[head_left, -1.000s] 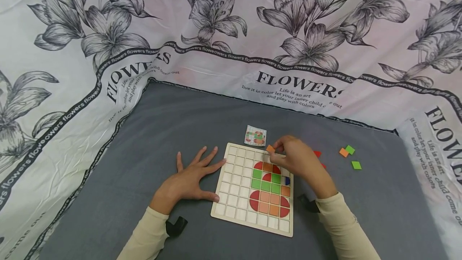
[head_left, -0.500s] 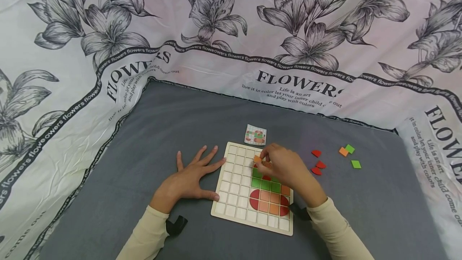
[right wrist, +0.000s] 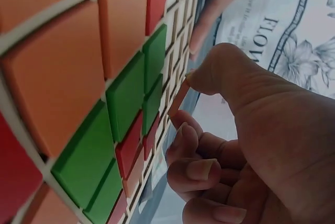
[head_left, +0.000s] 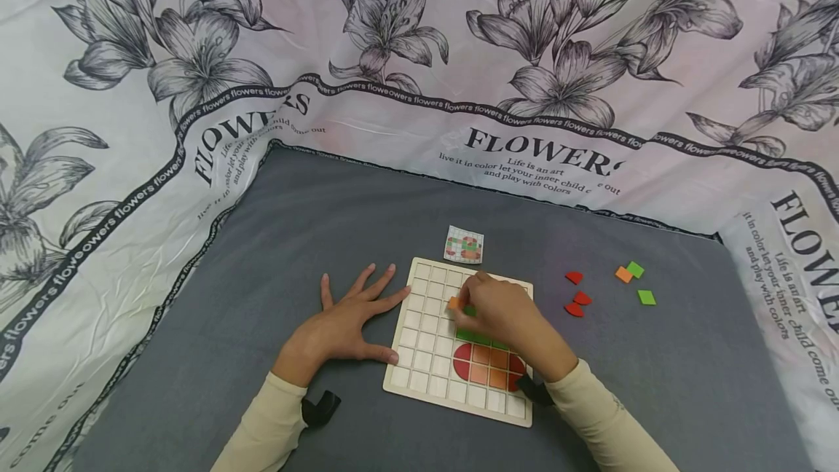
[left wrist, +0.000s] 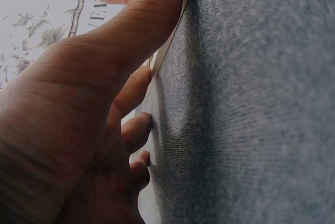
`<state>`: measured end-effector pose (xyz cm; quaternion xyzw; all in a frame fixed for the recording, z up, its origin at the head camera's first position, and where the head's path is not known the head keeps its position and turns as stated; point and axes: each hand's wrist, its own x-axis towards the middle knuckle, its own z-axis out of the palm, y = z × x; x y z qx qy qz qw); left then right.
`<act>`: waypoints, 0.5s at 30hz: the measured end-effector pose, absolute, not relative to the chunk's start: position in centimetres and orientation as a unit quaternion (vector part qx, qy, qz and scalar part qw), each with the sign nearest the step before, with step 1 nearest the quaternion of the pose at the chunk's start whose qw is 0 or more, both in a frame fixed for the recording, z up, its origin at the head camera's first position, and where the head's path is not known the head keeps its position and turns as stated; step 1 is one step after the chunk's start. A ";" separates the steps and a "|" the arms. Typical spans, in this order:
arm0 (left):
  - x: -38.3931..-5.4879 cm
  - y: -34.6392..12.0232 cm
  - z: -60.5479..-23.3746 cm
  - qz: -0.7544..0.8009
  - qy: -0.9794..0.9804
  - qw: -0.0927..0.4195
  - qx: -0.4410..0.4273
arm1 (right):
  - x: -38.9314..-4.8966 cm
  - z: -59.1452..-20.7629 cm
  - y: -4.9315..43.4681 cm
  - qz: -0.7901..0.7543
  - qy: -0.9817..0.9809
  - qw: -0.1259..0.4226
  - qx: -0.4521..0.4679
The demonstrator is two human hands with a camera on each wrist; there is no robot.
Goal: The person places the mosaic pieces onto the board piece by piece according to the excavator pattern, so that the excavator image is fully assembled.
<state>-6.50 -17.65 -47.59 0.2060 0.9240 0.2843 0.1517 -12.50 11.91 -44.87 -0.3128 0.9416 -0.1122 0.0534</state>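
A pale wooden grid board [head_left: 419, 382] lies on the grey cloth, with red, orange and green tiles filling cells on its right half. My left hand [head_left: 344, 326] rests spread at the board's left edge, thumb and a fingertip touching the rim; the left wrist view shows the thumb [left wrist: 141, 20] against that edge. Above the board's middle, my right hand [head_left: 501, 312] pinches an orange square tile [head_left: 453, 303] between thumb and forefinger. The right wrist view shows this tile edge-on, tilted, close to the cells beside the green tiles [right wrist: 125, 96]. The right hand hides several cells in the head view.
A small printed pattern card [head_left: 464, 245] lies just beyond the board. To the right are loose red quarter-round pieces [head_left: 574, 278], green squares [head_left: 647, 298] and an orange square [head_left: 623, 274]. A flower-printed cloth [head_left: 537, 159] stands behind and around the grey surface.
My right hand has carried the orange tile leftward and nearer, from the board's far edge to over its middle cells, uncovering the loose red pieces. The left hand has stayed in place.
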 end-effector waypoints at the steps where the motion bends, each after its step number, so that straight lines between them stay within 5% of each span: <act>1: -6.5 -17.7 -47.6 0.284 0.924 0.152 0.206 | -12.5 -45.0 11.8 -0.107 0.942 0.050 -0.315; 15: -6.5 -17.7 -47.9 0.287 0.924 0.148 0.205 | -12.3 -45.8 10.9 -0.049 0.937 -0.008 -0.346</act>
